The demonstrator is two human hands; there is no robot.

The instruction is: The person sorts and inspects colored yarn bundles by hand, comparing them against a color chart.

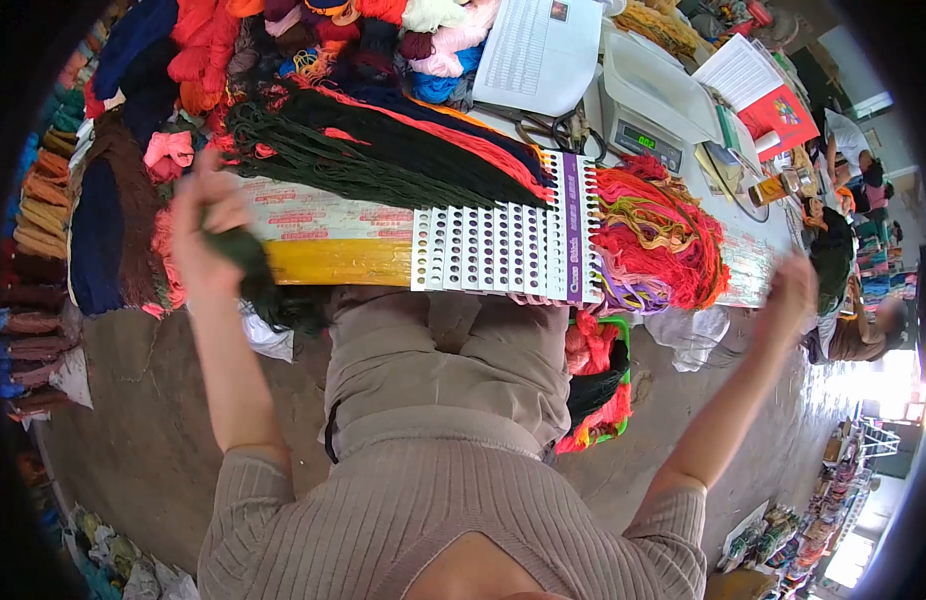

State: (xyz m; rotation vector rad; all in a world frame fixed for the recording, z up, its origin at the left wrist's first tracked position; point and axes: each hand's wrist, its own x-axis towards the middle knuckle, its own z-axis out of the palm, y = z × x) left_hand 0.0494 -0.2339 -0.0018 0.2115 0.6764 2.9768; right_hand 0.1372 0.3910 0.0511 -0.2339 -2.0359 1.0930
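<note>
"What's nearest?"
"A ribbed top [413, 510]; past it, a green-rimmed basket [623, 405] of glossy yarn."

"And the left hand [211, 225]?"
"Blurred, its grip curled round a soft, dark green hank [251, 262]; the hank droops past the near edge of the counter [333, 262], left of the card [483, 250]."

"The right hand [791, 292]?"
"Out by the counter's right end; it's too blurred to tell whether the grip is spread or pressed together."

"The card?"
"White, flat, punched with rows of round holes, a purple strip down it; long strands [383, 165], green, black and coral, stretch from its far side; a loose, stringy tangle [663, 235] sits just right."

"Farther?"
"Dark-handled scissors [568, 132]; a boxy scale [643, 145] with a translucent tray [658, 85]; smooth printed paper [538, 55]."
</note>
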